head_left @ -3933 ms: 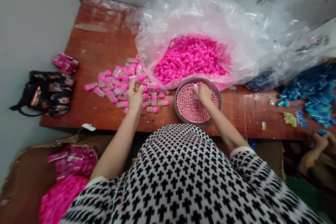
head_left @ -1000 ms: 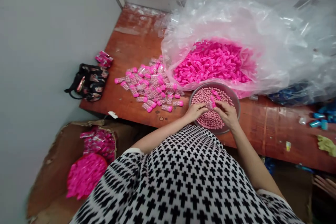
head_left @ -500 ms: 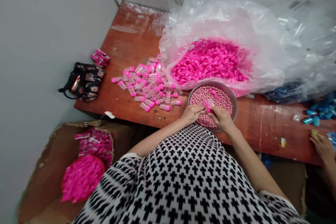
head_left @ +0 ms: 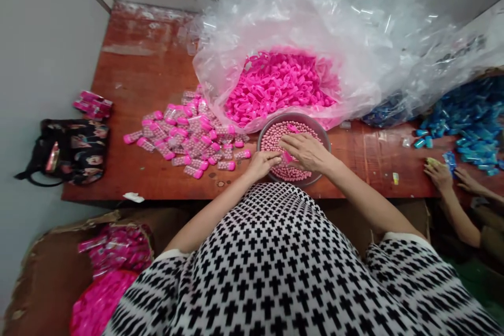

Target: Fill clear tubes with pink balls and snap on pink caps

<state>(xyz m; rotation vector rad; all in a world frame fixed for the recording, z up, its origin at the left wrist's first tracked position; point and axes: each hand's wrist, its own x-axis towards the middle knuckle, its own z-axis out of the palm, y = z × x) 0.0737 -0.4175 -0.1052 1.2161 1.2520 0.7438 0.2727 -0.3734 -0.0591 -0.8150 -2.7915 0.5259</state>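
Since half a second ago, the right hand [head_left: 306, 151] has flattened, fingers stretched out, across the bowl [head_left: 307, 117], bearing on the pink-capped vial [head_left: 286, 158] that the left hand [head_left: 263, 161] pinches over the bowl's near side. Best to press the cap on squarely above the bowl, so stray beads [head_left: 275, 139] drop back in.

bowl [head_left: 315, 122] at tabletop [head_left: 149, 73] front | plastic bag [head_left: 283, 16] behind bowl | vials [head_left: 189, 139] left of bowl | handbag [head_left: 74, 149] beyond tabletop's left edge
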